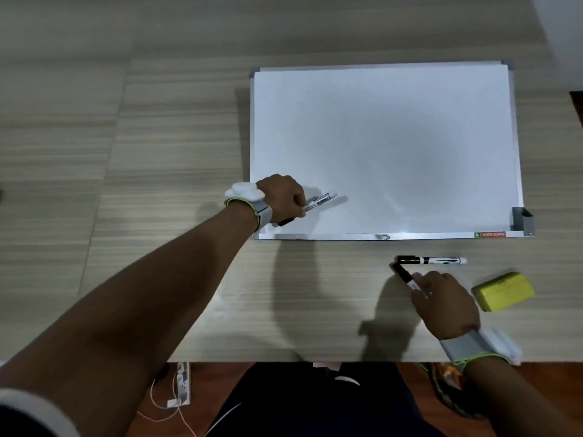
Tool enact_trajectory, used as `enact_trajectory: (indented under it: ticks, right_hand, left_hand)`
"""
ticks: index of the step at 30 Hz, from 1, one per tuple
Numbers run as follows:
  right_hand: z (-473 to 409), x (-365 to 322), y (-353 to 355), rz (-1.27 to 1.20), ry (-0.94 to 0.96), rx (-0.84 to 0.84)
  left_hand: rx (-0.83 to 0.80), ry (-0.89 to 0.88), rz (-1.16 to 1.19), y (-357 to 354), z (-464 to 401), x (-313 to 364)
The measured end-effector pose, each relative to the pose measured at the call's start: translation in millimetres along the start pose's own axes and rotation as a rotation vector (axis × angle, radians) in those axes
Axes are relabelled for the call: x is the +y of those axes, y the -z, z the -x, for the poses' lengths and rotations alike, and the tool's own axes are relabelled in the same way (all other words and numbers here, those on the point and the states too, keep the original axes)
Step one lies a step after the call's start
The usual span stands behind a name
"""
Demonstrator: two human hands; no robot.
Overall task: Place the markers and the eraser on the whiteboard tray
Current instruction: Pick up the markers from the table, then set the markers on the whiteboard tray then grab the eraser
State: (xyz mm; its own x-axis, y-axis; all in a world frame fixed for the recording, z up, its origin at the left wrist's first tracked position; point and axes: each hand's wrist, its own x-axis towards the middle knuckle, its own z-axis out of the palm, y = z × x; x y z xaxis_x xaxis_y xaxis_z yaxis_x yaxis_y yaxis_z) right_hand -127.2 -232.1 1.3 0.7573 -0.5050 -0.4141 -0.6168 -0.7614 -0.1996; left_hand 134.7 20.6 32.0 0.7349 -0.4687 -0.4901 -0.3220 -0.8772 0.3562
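Observation:
A whiteboard (385, 146) lies flat on the wooden table, its tray strip (331, 236) along the near edge. My left hand (282, 197) is closed around a white marker (320, 201) with a black cap, held over the board's near left corner. My right hand (444, 299) grips a second black-capped marker (403, 275) on the table in front of the board. A third marker (430, 260) lies on the table just beyond it, parallel to the board's edge. A yellow eraser (503, 291) rests on the table to the right of my right hand.
A small grey holder (522, 220) is fixed at the board's near right corner. The table's front edge (284, 361) runs just before my lap. A white power strip with cables (183, 386) lies on the floor below.

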Motion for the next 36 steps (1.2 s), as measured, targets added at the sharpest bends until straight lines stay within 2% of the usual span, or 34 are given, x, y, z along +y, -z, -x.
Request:
enact_trajectory:
  ticks: [4, 8, 17, 21, 25, 27, 28, 31, 36]
  right_hand:
    - [-2, -2, -7, 0.006, 0.001, -0.052]
    - [-1, -12, -6, -0.007, 0.046, -0.051]
    - [-33, -76, 39, -0.124, 0.346, 0.151]
    - [-63, -113, 52, 0.090, 0.429, 0.099]
    - [-84, -136, 53, 0.343, 0.393, -0.105]
    - [-89, -141, 50, 0.323, 0.379, -0.217]
    - [-88, -141, 47, 0.321, 0.390, -0.213]
    - [-81, -131, 42, 0.289, 0.452, -0.104]
    - [-78, -85, 55, -0.124, 0.386, 0.034]
  left_hand:
    - [-0.130, 0.002, -0.075, 2, -3, -4]
    - [-0.190, 0.004, -0.130, -1, -5, -11]
    - [-0.277, -0.050, -0.227, 0, -5, -12]
    - [-0.150, -0.045, -0.173, -5, 3, -15]
    - [-0.064, -0.011, -0.083, -6, 20, -15]
    - [-0.060, -0.008, -0.058, -7, 29, -14]
    - [-0.062, -0.008, -0.054, -7, 33, -13]
    - [-0.032, -0.007, -0.044, -11, 41, -5]
    - [0.043, -0.047, 0.023, -26, 44, 37]
